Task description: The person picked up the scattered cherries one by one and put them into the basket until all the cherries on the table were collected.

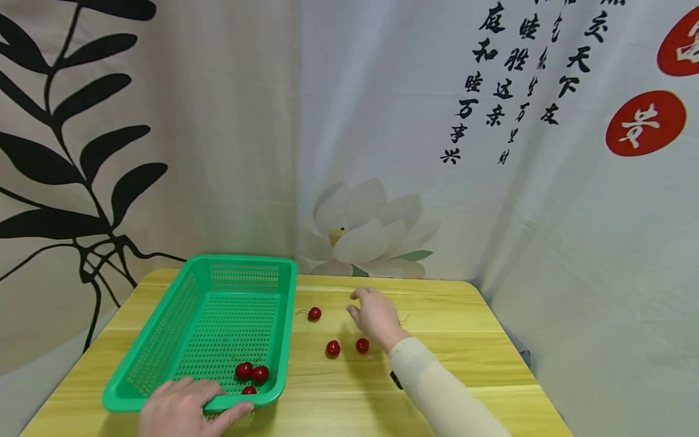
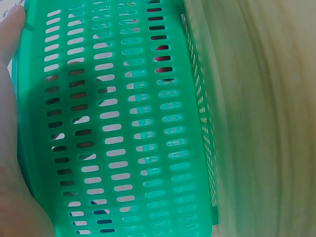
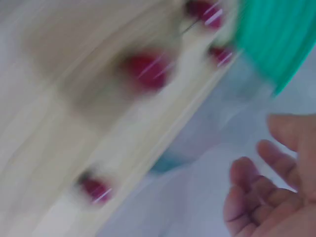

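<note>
My left hand holds the near rim of a green plastic basket, fingers over the edge and thumb along the outside. Three red cherries lie inside the basket's near right corner. My right hand is over the table with loosely bent fingers and nothing in its grasp. Near it on the wood are a cherry, another cherry and a stemmed cherry. A thin stem shows just right of the hand; whatever it belongs to is hidden. The right wrist view shows several blurred cherries beside the open palm.
The light wooden table has rounded far corners. Behind it hangs a pale curtain with leaf, lotus and writing prints. The basket's slotted wall fills much of the left wrist view.
</note>
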{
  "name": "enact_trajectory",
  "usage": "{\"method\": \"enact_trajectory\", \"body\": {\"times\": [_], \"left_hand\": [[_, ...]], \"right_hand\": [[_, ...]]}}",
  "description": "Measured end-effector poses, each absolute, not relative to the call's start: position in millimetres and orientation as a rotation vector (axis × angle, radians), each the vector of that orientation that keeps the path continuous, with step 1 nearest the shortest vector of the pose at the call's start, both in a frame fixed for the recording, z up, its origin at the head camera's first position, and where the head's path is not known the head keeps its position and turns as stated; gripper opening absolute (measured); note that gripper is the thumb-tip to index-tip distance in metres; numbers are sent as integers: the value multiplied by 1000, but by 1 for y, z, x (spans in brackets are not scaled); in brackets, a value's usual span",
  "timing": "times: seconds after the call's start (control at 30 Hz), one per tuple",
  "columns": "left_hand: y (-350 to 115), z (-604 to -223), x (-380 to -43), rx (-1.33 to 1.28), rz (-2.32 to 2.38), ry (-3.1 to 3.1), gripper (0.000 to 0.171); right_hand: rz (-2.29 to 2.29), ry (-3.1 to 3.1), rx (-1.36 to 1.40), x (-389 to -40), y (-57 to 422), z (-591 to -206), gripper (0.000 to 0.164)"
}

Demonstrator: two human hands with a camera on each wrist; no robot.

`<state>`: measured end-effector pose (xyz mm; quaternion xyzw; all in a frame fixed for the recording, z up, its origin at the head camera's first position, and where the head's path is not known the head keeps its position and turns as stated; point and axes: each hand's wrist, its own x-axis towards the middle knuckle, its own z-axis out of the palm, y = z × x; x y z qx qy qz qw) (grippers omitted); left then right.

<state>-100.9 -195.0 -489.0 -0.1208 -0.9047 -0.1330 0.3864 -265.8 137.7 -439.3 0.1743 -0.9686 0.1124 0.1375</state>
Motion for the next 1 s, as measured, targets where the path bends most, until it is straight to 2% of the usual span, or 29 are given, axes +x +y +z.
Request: {"method": "enact_trajectory", "body": {"times": [0.13,0.27,0.57,1.0], "left_hand": [[-195,-491,-98,-295,-327,-2309,49],[-194,-493,-96,-286,-332,-2328,49],[-189,-496,-91,-291,-329,-2319,48],[-183,-492,-82,-269,-339,-2318,47]], "right_hand": [[277,-3003,282,-276,188,-453,35],[277,-3056,270,-275,213,-467,36],[306,-3049,302,-275,224,-488,24],[333,-3019,290,-276,233,-496,18]]}}
